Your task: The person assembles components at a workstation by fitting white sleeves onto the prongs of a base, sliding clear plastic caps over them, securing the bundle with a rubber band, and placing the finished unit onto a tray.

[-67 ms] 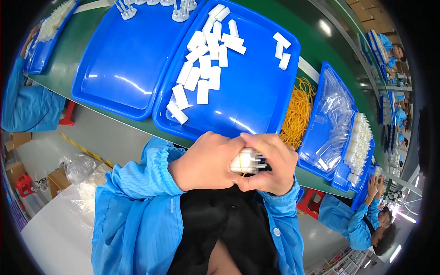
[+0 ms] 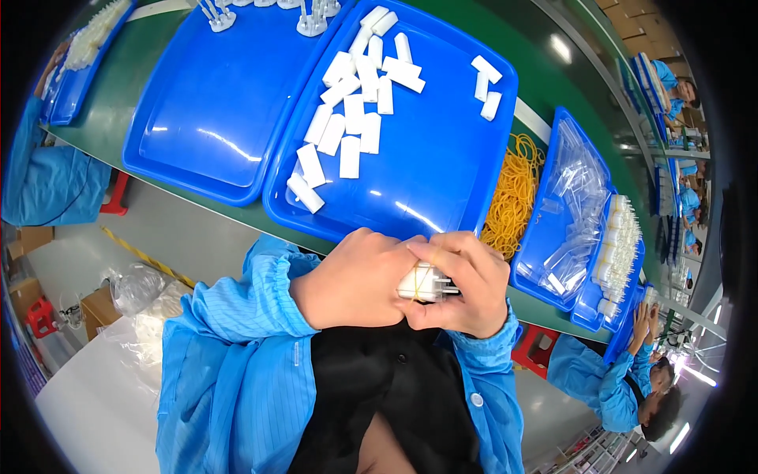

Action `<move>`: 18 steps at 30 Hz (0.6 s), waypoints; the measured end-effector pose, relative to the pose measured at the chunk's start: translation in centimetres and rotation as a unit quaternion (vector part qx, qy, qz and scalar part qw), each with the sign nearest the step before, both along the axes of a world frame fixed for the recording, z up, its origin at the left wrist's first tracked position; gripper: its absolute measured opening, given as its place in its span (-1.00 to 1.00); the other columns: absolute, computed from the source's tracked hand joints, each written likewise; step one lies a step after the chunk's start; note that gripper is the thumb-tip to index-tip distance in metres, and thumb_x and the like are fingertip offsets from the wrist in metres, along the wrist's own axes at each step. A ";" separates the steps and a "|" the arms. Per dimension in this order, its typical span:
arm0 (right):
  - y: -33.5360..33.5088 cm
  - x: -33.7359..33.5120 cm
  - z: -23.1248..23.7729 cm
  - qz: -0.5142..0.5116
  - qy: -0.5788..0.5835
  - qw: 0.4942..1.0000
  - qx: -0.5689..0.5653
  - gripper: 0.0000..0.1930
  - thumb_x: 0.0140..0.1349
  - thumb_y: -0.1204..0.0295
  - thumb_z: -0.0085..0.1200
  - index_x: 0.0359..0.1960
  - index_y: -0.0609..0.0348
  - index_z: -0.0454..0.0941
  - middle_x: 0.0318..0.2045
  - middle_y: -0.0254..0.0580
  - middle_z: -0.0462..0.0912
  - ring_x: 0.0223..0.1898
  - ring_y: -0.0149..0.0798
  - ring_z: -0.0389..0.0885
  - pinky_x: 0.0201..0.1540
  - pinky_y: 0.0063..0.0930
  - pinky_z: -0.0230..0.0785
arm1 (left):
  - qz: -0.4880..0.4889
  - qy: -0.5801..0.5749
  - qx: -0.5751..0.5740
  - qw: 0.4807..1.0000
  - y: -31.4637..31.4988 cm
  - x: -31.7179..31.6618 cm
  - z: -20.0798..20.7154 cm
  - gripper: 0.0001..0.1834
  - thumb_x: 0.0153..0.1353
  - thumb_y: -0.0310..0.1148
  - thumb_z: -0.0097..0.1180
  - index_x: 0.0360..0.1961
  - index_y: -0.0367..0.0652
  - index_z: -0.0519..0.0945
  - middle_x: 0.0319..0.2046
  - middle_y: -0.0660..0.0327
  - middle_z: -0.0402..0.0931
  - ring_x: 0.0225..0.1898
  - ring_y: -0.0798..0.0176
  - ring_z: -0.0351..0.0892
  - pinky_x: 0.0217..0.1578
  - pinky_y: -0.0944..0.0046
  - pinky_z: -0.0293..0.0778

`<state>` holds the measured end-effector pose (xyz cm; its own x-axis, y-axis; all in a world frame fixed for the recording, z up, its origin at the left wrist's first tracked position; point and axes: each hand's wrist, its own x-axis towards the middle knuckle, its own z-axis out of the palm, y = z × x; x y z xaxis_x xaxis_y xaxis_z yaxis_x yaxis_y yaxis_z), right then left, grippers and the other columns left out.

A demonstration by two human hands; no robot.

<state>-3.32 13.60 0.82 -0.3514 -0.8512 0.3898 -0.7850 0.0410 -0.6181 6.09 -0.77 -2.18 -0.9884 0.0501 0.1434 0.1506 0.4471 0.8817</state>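
In front of my chest, my left hand (image 2: 363,276) is closed around a white pronged bundle (image 2: 420,286). Thin pale prongs stick out of its right end. A yellow rubber band (image 2: 418,276) crosses the bundle's white body and runs up to the fingers of my right hand (image 2: 466,284). Those fingers and the thumb curl about the pronged end, gripping the band. The left fingertips and the bundle's left part are hidden behind the back of my left hand.
Ahead is a blue tray (image 2: 442,166) with several white blocks (image 2: 350,157). Another blue tray (image 2: 197,150) to its left has pronged white pieces (image 2: 312,25) at its far end. Yellow rubber bands (image 2: 512,197) lie right, beside clear tubes (image 2: 575,197) and banded white bundles (image 2: 617,253). Co-workers sit either side.
My right fingers have shifted slightly up and left over the bundle. More of the rubber band now shows, stretched up from it. The left hand stays in place.
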 end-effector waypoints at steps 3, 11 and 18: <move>0.2 0.6 -0.7 -0.024 -0.105 0.993 -0.048 -0.44 -0.29 0.39 0.37 -0.17 0.22 0.41 -0.38 -0.16 0.53 -0.35 -0.23 0.56 -0.19 -0.43 0.38 | 0.048 -0.060 0.101 0.992 -0.3 -0.1 1.2 -0.52 -0.22 -0.44 0.25 -0.20 -0.19 0.36 -0.47 -0.04 0.53 -0.43 -0.15 0.55 -0.43 0.09 0.49; -0.5 3.0 -3.0 -0.057 -0.421 0.895 -0.136 -0.37 -0.19 0.48 0.32 -0.01 0.30 0.32 -0.05 -0.07 0.39 0.03 -0.19 0.36 0.04 -0.37 0.20 | 0.068 0.026 0.379 0.923 -0.9 -0.6 0.8 -0.29 -0.18 -0.64 0.18 0.09 -0.13 0.26 -0.28 0.15 0.53 -0.34 0.37 0.54 -0.33 0.34 0.49; -1.2 0.4 -1.1 -0.092 -0.042 0.991 -0.091 -0.01 -0.37 0.13 0.47 0.16 0.22 0.21 0.04 0.09 0.35 0.02 -0.05 0.40 -0.24 -0.42 0.36 | -0.050 -0.173 0.663 0.727 -2.5 -0.9 1.7 -0.44 0.12 -0.47 -0.01 0.17 -0.20 0.15 -0.41 0.11 0.45 -0.35 0.25 0.50 -0.28 0.26 0.46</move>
<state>-2.96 12.44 -0.31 -0.5314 -0.6886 0.4935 -0.7202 0.0606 -0.6911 5.15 -3.24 -0.47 -0.9775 0.1687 -0.1263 -0.2101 -0.8279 0.5201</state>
